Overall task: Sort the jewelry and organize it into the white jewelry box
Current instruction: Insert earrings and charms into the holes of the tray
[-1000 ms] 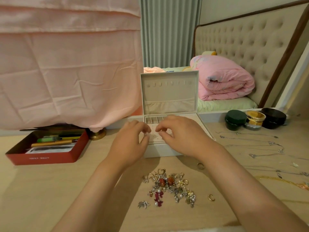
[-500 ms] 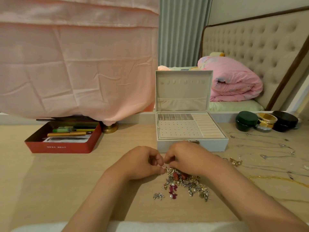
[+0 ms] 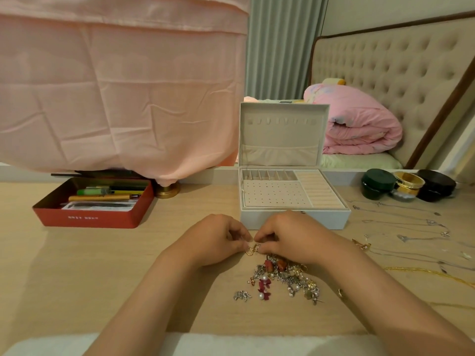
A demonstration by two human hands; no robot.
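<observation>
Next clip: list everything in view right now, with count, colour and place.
jewelry box: one, white, lid open, table centre
jewelry pile: one, mixed silver, gold, red, pearl, in front of the box
gold heart earring: one or two, cannot tell, between the hands
silver charm: one, left of the pile
ring: one, gold, right of the pile
silver chains: several, laid out table right
gold chain: one, table right, nearer
jars: three, dark green, gold, black, right of the box
tin: one, red, holds pens, table left
cloth: one, pink, hanging upper left
quilt: one, pink, on the bed
headboard: one, beige, tufted
table: one, light wood
left hand: pinches the earring
right hand: pinches the earring
</observation>
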